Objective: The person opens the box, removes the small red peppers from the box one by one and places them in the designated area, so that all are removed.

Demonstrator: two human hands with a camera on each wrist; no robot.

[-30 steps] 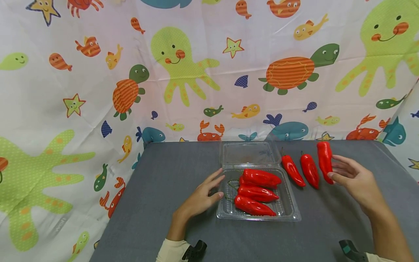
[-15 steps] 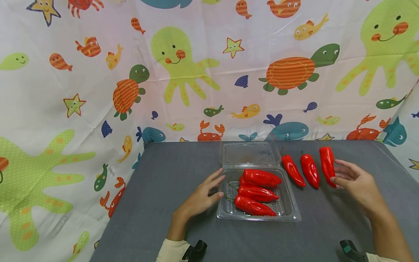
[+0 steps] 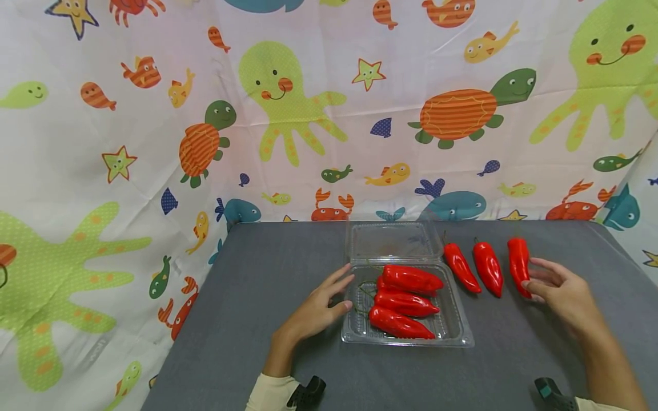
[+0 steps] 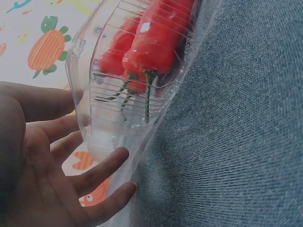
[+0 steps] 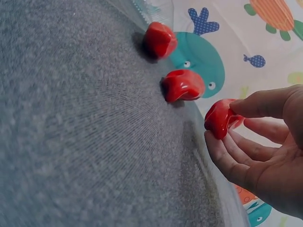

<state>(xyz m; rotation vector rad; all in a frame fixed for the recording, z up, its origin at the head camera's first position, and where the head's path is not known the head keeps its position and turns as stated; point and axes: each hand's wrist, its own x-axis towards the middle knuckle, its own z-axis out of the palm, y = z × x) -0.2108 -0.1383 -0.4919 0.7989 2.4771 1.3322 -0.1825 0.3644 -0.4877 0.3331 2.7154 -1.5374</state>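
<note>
1. The place is looking like a staged recording corner; whether home or lab is staying unclear.
2. A curtain (image 3: 354,148) printed with cartoon sea animals is screening the back and sides.
3. The worktop (image 3: 288,257) is showing a grey, cloth-like surface.
4. Black devices (image 3: 307,393) are sitting on both wrists.

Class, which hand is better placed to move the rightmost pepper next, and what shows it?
Probably the right hand: it already pinches that pepper. The left hand is at the far side of the clear box, holding no pepper.
</note>
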